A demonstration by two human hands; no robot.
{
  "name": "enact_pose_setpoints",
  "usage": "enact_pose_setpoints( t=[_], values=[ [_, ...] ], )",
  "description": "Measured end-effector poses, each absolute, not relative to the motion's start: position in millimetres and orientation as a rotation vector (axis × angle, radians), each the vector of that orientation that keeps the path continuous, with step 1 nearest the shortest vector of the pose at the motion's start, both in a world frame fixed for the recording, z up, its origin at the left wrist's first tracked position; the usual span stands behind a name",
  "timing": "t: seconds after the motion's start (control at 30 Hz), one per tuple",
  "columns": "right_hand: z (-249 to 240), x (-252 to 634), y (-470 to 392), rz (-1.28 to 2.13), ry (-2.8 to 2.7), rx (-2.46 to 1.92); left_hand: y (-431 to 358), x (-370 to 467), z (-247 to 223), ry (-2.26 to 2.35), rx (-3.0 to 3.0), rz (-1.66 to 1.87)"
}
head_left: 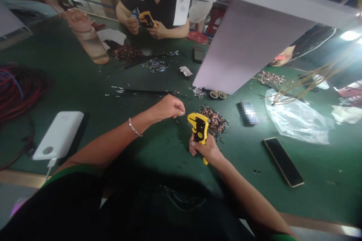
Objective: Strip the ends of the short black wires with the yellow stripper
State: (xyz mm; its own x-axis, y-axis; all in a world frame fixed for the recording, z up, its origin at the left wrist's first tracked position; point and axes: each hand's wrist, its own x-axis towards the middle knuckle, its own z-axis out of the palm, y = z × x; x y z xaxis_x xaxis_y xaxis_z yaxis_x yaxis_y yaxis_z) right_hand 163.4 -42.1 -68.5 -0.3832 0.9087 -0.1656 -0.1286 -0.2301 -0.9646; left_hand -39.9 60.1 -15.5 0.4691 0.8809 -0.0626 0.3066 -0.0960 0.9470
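Observation:
My right hand (209, 147) is wrapped round the handles of a yellow and black wire stripper (199, 127), its jaws up and turned left. Fingertips pinched together, my left hand (170, 107) is just left of the jaws, apart from them. Whatever it holds, if anything, is too small to make out. Behind that hand lies a bundle of thin black wires (141, 92) with pale ends. A heap of short copper and black wire scraps (216, 121) is right beside the stripper.
Across the green table (158, 139), a co-worker's hands (158, 30) hold a similar stripper. A white panel (237, 41) stands upright ahead. Tape rolls (217, 95), a phone (283, 162), a plastic bag (299, 120), a white power bank (59, 134) and a bottle (92, 43) lie or stand around.

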Motion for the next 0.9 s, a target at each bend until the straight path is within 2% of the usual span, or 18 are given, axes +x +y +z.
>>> enact_pose_setpoints(
  t=[0.9],
  values=[
    [-82, 156, -37, 1.744, -1.020, -1.030, 68, -38, -25, 1.125, 1.732, 0.691]
  ],
)
